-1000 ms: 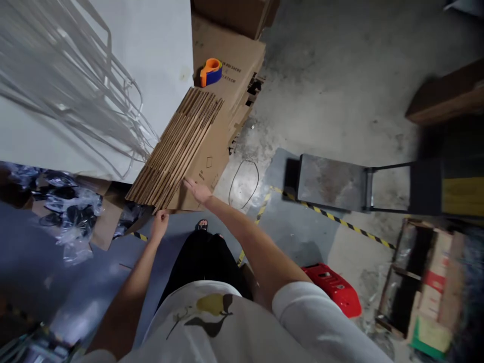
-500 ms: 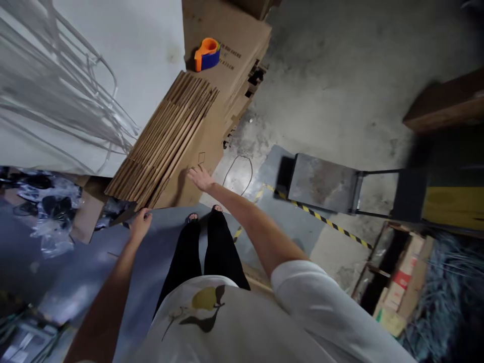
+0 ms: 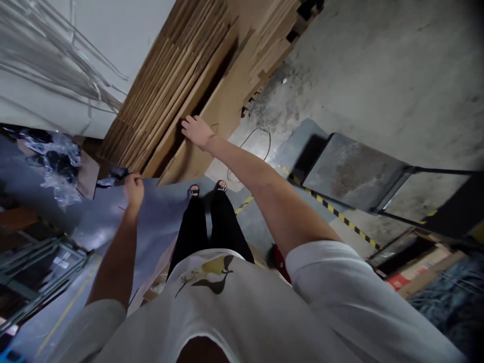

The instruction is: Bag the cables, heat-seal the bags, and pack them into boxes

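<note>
Flattened cardboard boxes (image 3: 170, 85) stand on edge in a slanted row at upper left. My left hand (image 3: 134, 190) is closed at the row's near lower end, fingers at the front box's corner. My right hand (image 3: 197, 132) lies over a flat cardboard sheet (image 3: 215, 113) in front of the row. Its fingers are apart and slightly bent, with the tips over the sheet's edge beside a dark gap. That gap runs between the sheet and the front box of the row. The fingers' undersides are hidden.
Left of the row is a white surface with clear plastic wrap (image 3: 56, 60). Plastic-bagged dark items (image 3: 56, 161) lie below it. To the right stands a grey-topped cart (image 3: 351, 169) beside black-yellow floor tape (image 3: 340, 217). A thin cable loop (image 3: 269, 146) lies on the floor.
A dark gap has appeared between the front box and the cardboard sheet. My right hand has moved to the sheet's edge. The view has shifted closer, and the orange-blue tape dispenser is out of frame.
</note>
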Tool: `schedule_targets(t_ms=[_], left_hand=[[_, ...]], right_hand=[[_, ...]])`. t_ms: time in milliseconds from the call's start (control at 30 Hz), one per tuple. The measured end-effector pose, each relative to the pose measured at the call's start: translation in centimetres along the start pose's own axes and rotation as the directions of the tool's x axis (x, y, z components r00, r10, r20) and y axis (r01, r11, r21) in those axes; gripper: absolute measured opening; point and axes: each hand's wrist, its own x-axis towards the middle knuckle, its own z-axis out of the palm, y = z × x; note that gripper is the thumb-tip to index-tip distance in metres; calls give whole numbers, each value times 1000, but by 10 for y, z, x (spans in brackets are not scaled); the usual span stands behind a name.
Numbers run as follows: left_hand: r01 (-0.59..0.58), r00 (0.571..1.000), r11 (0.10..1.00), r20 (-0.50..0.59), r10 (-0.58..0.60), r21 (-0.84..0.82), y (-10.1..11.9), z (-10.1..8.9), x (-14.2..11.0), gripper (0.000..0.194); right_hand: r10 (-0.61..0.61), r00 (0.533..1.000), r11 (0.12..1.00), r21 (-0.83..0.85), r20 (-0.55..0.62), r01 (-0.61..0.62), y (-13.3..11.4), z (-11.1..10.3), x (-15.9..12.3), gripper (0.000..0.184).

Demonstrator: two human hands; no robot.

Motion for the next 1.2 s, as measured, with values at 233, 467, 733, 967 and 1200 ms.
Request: schedule_targets(t_ms=[233, 467, 733, 967, 1200], left_hand=[[-238, 970, 955, 100, 223, 174, 53, -6, 3, 63], [-150, 968, 929, 242, 69, 337, 68, -3, 25, 44], [-147, 950, 915, 313, 24, 376, 68, -7, 41, 40], [-168, 950, 955, 300, 91, 243, 62, 4, 56, 45], [-139, 944, 975, 321, 77, 175, 52, 11, 67, 49]], right_hand=[[-40, 948, 999, -12, 317, 46, -19, 12, -133, 35], [209, 928, 970, 57, 308, -237, -82, -16, -303, 38], [678, 697, 675, 178, 235, -716, -62, -49, -324, 25], [846, 484, 431, 245, 223, -868, -56, -24, -332, 20], [916, 376, 313, 337, 140, -888, 0, -35, -301, 33]])
